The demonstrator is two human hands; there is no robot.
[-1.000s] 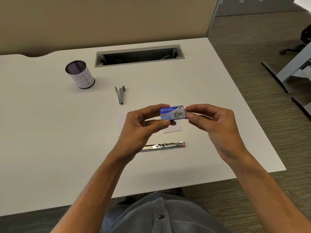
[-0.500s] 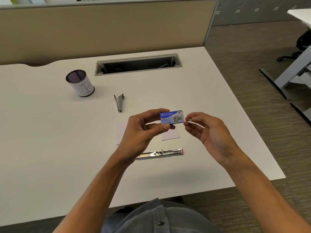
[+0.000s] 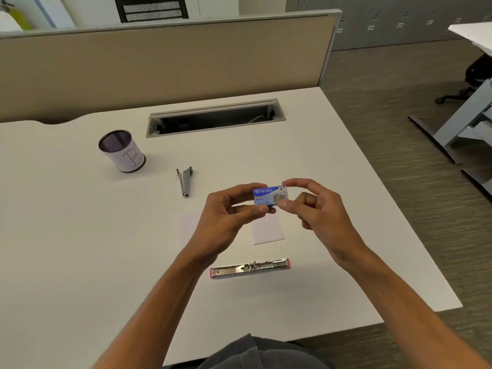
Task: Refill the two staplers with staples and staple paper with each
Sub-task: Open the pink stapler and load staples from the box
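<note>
A small blue staple box (image 3: 270, 195) is held above the white desk (image 3: 80, 235). My left hand (image 3: 229, 217) pinches its left end between thumb and fingers. My right hand (image 3: 316, 209) pinches its right end, thumb below and forefinger on top. A pink-ended stapler (image 3: 250, 268) lies flat and opened out on the desk nearer to me. A small grey stapler (image 3: 185, 181) lies further back, to the left of the box. A white paper slip (image 3: 267, 230) lies under my hands, partly hidden.
A mesh pen cup (image 3: 122, 151) with a paper label stands at the back left. A cable slot (image 3: 215, 118) is cut into the desk's far side before a beige partition. The desk's right edge drops to the carpet floor.
My right hand pulled a little away from the box half a second ago and has now closed on its right end again. The view has tilted upward.
</note>
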